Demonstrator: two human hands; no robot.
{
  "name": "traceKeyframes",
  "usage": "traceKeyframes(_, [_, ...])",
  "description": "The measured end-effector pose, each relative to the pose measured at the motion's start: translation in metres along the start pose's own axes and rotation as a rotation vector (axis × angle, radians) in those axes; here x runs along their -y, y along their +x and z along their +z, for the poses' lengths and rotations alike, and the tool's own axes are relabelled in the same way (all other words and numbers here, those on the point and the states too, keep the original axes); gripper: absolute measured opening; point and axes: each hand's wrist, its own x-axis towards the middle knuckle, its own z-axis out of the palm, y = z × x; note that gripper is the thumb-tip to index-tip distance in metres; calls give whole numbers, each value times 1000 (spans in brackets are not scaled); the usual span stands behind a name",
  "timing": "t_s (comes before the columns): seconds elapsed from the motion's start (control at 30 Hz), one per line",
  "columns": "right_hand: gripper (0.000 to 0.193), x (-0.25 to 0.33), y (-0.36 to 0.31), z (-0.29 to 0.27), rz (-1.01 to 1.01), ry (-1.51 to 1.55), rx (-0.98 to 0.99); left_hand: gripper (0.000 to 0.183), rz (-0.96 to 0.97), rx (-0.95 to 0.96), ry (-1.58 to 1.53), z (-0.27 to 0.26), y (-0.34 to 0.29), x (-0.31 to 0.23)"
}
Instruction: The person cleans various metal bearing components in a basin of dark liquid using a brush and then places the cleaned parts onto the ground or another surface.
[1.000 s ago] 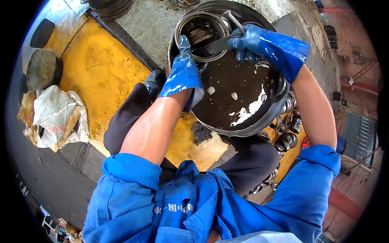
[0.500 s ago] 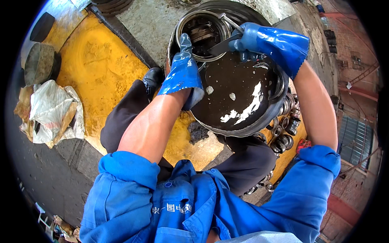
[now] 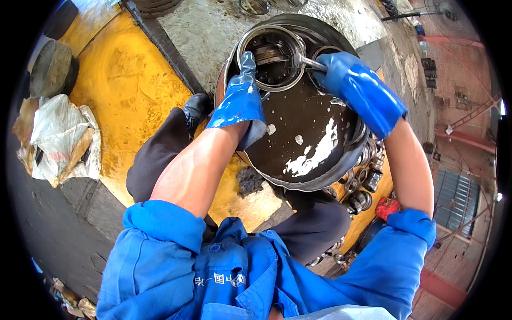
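A round metal ring part [image 3: 280,88] with darker inner pieces is held at the far left of a wide tub [image 3: 309,185]. My left hand [image 3: 242,101], in a blue rubber glove, grips its left side, thumb laid over the rim and other fingers hidden. In my gloved right hand [image 3: 346,80] is a metal rod-like tool [image 3: 313,64], whose end meets the ring's right rim; its full shape is hidden. Dark liquid [image 3: 282,138] with pale, shiny patches fills the tub beneath both hands. Another metal ring [image 3: 323,51] shows behind my right hand.
Several metal rings [image 3: 358,201] lie right of the tub, near a red object [image 3: 386,208]. A crumpled pale sack [image 3: 61,136] rests on the left, by a yellow floor plate [image 3: 122,80]. Two loose rings [image 3: 254,6] are on the ground beyond the tub.
The tool in my right hand has turned and dropped toward the ring's right rim; its dark flat blade no longer shows plainly. My left hand keeps its hold. The whole view has shifted slightly.
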Motion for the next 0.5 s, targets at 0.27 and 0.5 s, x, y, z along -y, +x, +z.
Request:
traceKeyframes(0.27, [33,10,11,28,-49,-355,-47,45,-47,27,2,-6,-6,-3])
traceKeyframes(0.5, [36,11,28,32,2,-246,-92,42,-60,38,14,-2,-3,-3])
